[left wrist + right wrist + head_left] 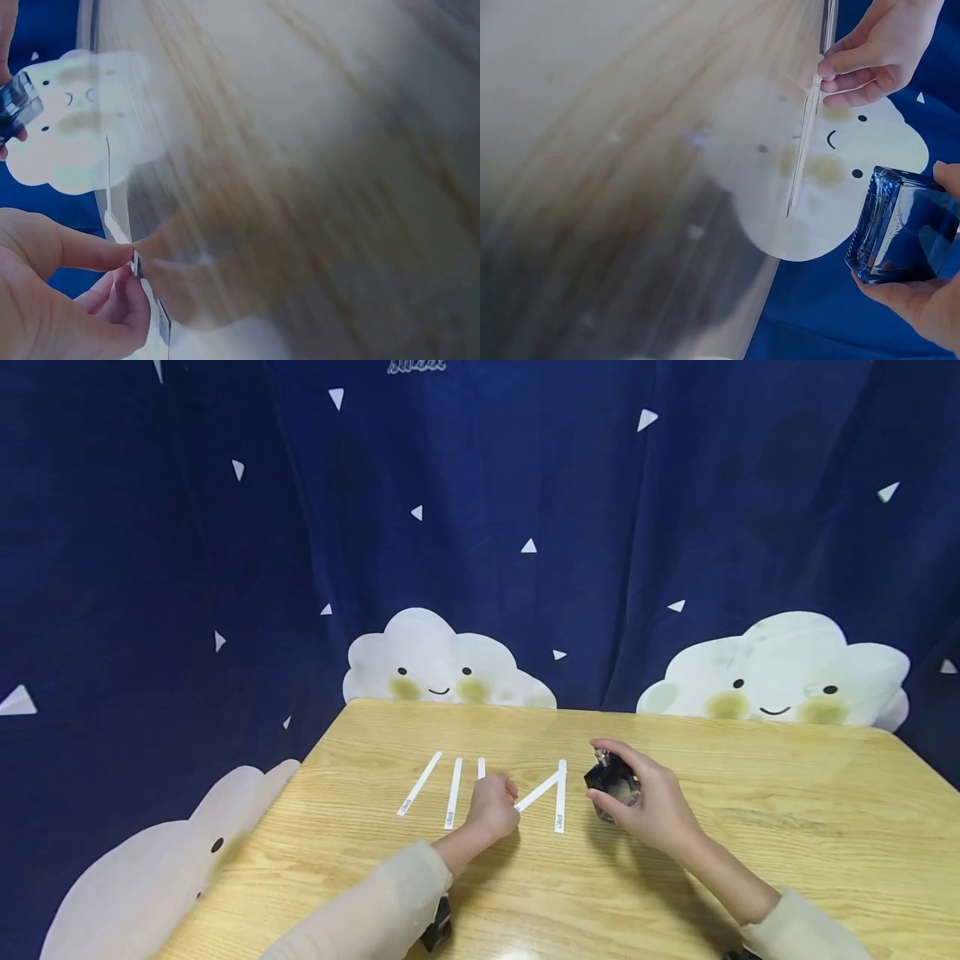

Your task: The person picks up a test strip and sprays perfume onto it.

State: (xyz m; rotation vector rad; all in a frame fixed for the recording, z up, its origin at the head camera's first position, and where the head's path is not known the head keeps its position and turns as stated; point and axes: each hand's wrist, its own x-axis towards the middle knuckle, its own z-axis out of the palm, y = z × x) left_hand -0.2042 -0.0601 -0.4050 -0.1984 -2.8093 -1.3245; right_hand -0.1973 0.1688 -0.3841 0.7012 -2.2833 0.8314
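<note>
My right hand (660, 802) grips a dark, clear-glass perfume bottle (619, 783) above the table, its index finger at the small nozzle on top. In the right wrist view the bottle (904, 225) looks blue and thick-walled. Farther left, my left hand (492, 806) pinches the lower end of a slanted white paper strip (540, 790) between thumb and finger; the pinched end (136, 264) shows in the left wrist view. The far end of this strip overlaps the top of another white strip (560, 806). The left hand partly covers a third strip (482, 767).
Two more white strips with small printing, one slanted (420, 783) and one nearly straight (453, 793), lie to the left on the wooden table (750, 827). A dark object (438, 927) sits under the left sleeve. Behind hangs a blue curtain (480, 577) with clouds.
</note>
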